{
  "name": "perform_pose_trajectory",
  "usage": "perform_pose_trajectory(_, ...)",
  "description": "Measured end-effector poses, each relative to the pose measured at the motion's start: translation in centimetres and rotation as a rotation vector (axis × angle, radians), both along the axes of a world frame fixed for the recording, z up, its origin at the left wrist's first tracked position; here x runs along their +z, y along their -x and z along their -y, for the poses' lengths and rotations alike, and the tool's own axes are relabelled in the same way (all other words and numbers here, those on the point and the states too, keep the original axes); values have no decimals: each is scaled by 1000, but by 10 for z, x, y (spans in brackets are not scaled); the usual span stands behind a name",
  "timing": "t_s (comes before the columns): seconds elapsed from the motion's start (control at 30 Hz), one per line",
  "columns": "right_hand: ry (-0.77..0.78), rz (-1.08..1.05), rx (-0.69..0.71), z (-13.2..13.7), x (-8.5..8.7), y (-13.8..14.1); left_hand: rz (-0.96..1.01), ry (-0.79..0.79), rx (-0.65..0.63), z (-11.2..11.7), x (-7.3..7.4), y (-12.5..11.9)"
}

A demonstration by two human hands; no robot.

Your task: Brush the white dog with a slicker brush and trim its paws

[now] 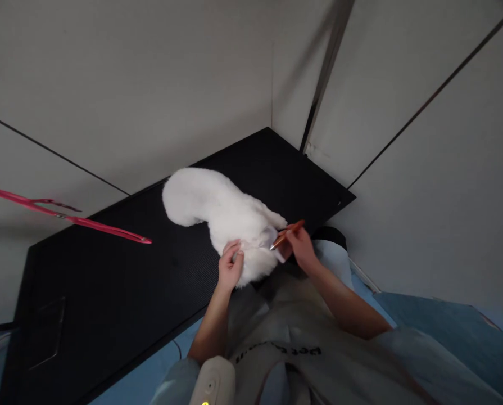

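The right hand (302, 247) grips an orange tool (281, 238), the white furry body (230, 211) just left of that hand.

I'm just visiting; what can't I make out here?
All in the head view:
Orange tool: exact kind, partly covered by the right hand and blurred.
White furry figure: underside, hidden by its own bulk.
Pink strap: far end, cut by the left edge.
White device: lower part, cut by the bottom edge.
Apron lettering: blurred.
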State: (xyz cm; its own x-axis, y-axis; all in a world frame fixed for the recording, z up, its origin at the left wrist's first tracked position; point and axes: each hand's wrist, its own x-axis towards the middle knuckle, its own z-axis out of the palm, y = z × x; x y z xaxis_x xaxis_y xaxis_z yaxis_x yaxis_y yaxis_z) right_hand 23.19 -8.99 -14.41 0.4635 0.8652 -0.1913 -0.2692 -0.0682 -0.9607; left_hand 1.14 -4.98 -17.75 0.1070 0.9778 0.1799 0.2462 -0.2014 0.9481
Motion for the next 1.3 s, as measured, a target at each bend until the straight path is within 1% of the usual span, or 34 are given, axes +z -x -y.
perform_pose_trajectory(0.03, 1, -9, -123, 0, -2, -5, 19, 20, 6, -3, -1, -3)
perform_pose_trajectory(0.07, -12, -2, -209, 1, -2, -9, 38, 46, 11, -6, -2, -6)
perform_pose_trajectory(0.1, -33, 13, -226, 2, -2, -10, 54, 77, 13, -9, 0, -8)
perform_pose_trajectory(0.13, -53, 27, -168, 2, -1, -10, 68, 110, 8, -13, 2, -11)
perform_pose_trajectory(0.2, -64, 34, 52, -2, 4, -4, 96, 176, -22, -20, 11, -15)
perform_pose_trajectory(0.23, -58, 33, 122, -7, 7, -2, 116, 222, -36, -22, 15, -17)
perform_pose_trajectory(0.27, -56, 40, 115, -13, 10, 0, 141, 277, -39, -24, 20, -19)
perform_pose_trajectory(0.3, -65, 60, 37, -18, 13, 1, 168, 340, -32, -24, 24, -21)
perform_pose_trajectory(0.37, -121, 126, -184, -27, 19, 0, 231, 460, -5, -23, 31, -25)
perform_pose_trajectory(0.4, -158, 154, -234, -29, 21, 0, 261, 497, 4, -22, 32, -27)
perform_pose_trajectory(0.43, -189, 167, -201, -29, 22, 1, 283, 511, 6, -20, 33, -28)
perform_pose_trajectory(0.47, -204, 160, -104, -28, 22, 2, 300, 504, 6, -19, 33, -30)
perform_pose_trajectory(0.53, -172, 97, 102, -26, 19, 6, 319, 479, 26, -15, 31, -32)
perform_pose_trajectory(0.57, -135, 66, 128, -26, 17, 6, 318, 474, 45, -13, 30, -32)
perform_pose_trajectory(0.6, -100, 49, 77, -26, 15, 6, 316, 477, 69, -12, 29, -32)
perform_pose_trajectory(0.67, -78, 76, -160, -27, 13, 4, 318, 498, 110, -9, 26, -31)
perform_pose_trajectory(0.7, -97, 109, -250, -27, 14, 4, 318, 504, 117, -7, 25, -30)
perform_pose_trajectory(0.73, -127, 138, -274, -27, 14, 4, 320, 503, 111, -7, 24, -29)
perform_pose_trajectory(0.77, -155, 149, -224, -26, 15, 6, 321, 499, 98, -6, 22, -28)
perform_pose_trajectory(0.8, -170, 139, -121, -25, 15, 9, 323, 495, 79, -6, 20, -26)
perform_pose_trajectory(0.83, -163, 112, -13, -25, 14, 10, 326, 493, 63, -6, 19, -25)
perform_pose_trajectory(0.87, -139, 85, 55, -25, 14, 11, 331, 493, 56, -6, 17, -24)
perform_pose_trajectory(0.9, -109, 73, 49, -27, 12, 10, 337, 495, 58, -6, 16, -23)
perform_pose_trajectory(0.93, -86, 83, -31, -28, 11, 8, 340, 496, 66, -6, 15, -22)
perform_pose_trajectory(1.0, -77, 130, -242, -29, 10, 3, 337, 494, 86, -6, 15, -21)
perform_pose_trajectory(1.03, -94, 147, -282, -28, 10, 1, 330, 495, 89, -5, 15, -21)
perform_pose_trajectory(1.07, -116, 146, -245, -26, 10, 1, 324, 498, 88, -5, 15, -21)
perform_pose_trajectory(1.13, -130, 92, -27, -21, 10, 5, 316, 502, 83, -3, 14, -21)
perform_pose_trajectory(1.17, -114, 64, 61, -19, 10, 6, 310, 501, 79, -3, 14, -21)
perform_pose_trajectory(1.2, -87, 53, 76, -17, 10, 7, 306, 499, 74, -2, 14, -20)
perform_pose_trajectory(1.23, -60, 64, 18, -17, 9, 6, 303, 497, 72, -2, 15, -19)
perform_pose_trajectory(1.3, -42, 132, -195, -15, 9, 4, 297, 497, 63, -1, 15, -18)
